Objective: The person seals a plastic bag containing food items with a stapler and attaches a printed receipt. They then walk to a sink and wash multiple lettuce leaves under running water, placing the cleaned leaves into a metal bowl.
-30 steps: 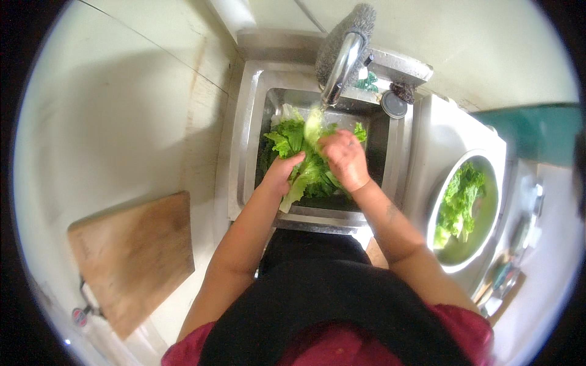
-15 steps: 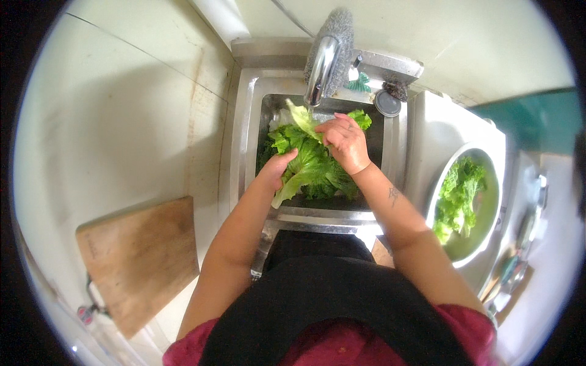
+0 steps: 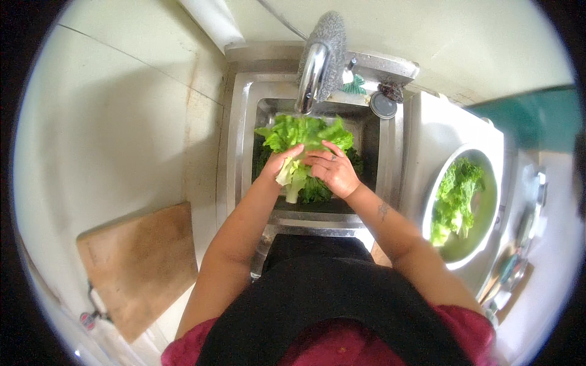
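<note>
Over the metal sink (image 3: pixel 384 158) I hold a bunch of green lettuce leaves (image 3: pixel 290 131), their frilly ends beneath the faucet (image 3: pixel 312 76) and pale stems toward me. My left hand (image 3: pixel 282 161) grips the leaves from the left, thumb on top. My right hand (image 3: pixel 336 171) is closed round them from the right, with some fingers lying across the stems; its underside is hidden. Darker greens (image 3: pixel 314 192) lie in the basin under the hands.
On a white surface to the right stands a white bowl (image 3: pixel 434 198) with more lettuce (image 3: pixel 458 195) in it. A wooden cutting board (image 3: pixel 140 262) leans at the left. A dark round lid (image 3: pixel 383 105), a scrubber (image 3: pixel 391 91) and a green cloth (image 3: pixel 354 85) sit on the sink's back right corner.
The leaves have turned, so their frilly ends now point to the faucet and the stems toward me. My right hand has come down and closer to my left.
</note>
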Available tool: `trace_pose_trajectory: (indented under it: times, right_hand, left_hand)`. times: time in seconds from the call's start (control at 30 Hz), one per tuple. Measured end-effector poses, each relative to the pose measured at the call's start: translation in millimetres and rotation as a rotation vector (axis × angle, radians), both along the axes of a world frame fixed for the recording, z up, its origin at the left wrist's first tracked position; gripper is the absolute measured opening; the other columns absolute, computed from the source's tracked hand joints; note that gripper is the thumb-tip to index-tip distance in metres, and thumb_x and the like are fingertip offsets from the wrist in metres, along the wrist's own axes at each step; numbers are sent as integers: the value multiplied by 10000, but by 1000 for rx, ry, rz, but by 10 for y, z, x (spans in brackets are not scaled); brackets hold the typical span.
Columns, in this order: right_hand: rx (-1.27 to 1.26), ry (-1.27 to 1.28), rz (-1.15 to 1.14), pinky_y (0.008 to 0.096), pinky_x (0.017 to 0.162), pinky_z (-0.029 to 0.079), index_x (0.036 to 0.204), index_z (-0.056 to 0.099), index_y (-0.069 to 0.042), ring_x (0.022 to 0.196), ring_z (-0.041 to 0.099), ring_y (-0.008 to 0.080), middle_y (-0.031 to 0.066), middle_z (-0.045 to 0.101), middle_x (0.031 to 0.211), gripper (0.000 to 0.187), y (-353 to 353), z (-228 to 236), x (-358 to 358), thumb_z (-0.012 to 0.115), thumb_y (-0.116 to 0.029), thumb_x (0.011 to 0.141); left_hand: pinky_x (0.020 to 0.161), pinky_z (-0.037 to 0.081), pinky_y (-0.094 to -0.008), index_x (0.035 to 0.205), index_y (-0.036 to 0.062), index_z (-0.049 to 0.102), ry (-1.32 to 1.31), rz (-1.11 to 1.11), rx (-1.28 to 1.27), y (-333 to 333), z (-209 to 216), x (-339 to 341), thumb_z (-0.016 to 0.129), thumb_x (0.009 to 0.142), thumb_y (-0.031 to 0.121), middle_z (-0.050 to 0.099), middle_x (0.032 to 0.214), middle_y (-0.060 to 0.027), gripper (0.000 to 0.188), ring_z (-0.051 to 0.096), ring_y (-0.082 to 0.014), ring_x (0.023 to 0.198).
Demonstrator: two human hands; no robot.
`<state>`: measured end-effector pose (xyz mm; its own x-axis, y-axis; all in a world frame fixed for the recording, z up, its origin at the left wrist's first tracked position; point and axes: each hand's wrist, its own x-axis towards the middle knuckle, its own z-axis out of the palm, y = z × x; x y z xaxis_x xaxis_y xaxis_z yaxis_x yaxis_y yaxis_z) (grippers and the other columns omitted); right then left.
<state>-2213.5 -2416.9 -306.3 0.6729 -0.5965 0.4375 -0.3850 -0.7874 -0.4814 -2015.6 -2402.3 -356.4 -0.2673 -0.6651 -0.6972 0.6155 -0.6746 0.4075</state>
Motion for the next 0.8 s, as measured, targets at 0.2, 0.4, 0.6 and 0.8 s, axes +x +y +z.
trace_pose_trajectory:
  times: [0.2,0.4,0.6,0.8]
  right_hand:
    - [457,-201,-370,458,1060,351,884,571,-90,1168,564,251,58,643,1170,262,87,-182,-55,522,122,739]
    - [1030,-699,-742,327,956,448,1098,495,16,1110,552,190,145,601,1120,303,-95,-296,242,652,-102,867]
    - [1251,-710,-677,306,737,457,999,564,-45,832,561,138,18,603,877,176,-361,-540,144,626,-169,890]
    - [1220,-734,-792,324,680,481,980,571,-75,817,626,193,41,648,921,116,-427,-992,-150,590,-158,901]
  left_hand:
    - [730,541,-365,1134,12,602,96,187,5,19,7,-119,651,895,254,665,990,-103,344,654,-219,845]
    - [817,522,-368,1218,21,567,-181,233,-36,108,215,-264,685,872,190,642,1097,-95,402,633,-228,953]
    - [873,482,-361,1245,16,553,-368,142,39,253,246,-210,708,856,253,605,1181,-96,481,594,-229,1026]
    - [870,483,-374,1232,-14,555,-160,238,206,241,453,-121,734,827,330,610,1169,-117,561,602,-239,1018]
